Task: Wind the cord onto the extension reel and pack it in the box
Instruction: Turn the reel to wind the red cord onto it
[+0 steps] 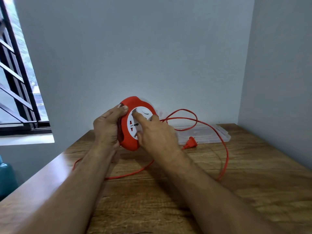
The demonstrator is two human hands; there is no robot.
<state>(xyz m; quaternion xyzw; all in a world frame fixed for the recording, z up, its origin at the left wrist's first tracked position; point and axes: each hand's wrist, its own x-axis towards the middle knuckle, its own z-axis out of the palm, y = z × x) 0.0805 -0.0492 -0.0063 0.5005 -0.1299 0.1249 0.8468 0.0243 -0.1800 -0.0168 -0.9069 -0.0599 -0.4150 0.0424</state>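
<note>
From the head camera we see our left hand [108, 127] clenched around the left edge of the red reel [135, 105], thumb over the front rim, holding it upright above the wooden table [168, 200]; the reel's white face [132, 127], with its sockets, is turned toward us. Our right hand [157, 132] lies on that white face, forefinger stretched up toward the top of the disc and thumb pressed near its lower edge; it is not closed around anything, only pressing with its fingers. The orange cord [224, 149] is mostly unwound; it loops up behind the right hand, runs down the right side of the table, and another stretch crosses the tabletop beneath our forearms. The plug [190, 143] lies on the table just right of the right hand. Behind it, against the wall [152, 56], sits a clear plastic box [211, 134], low and flat; the cord passes across it. A barred window [16, 73] stands at the left.
</note>
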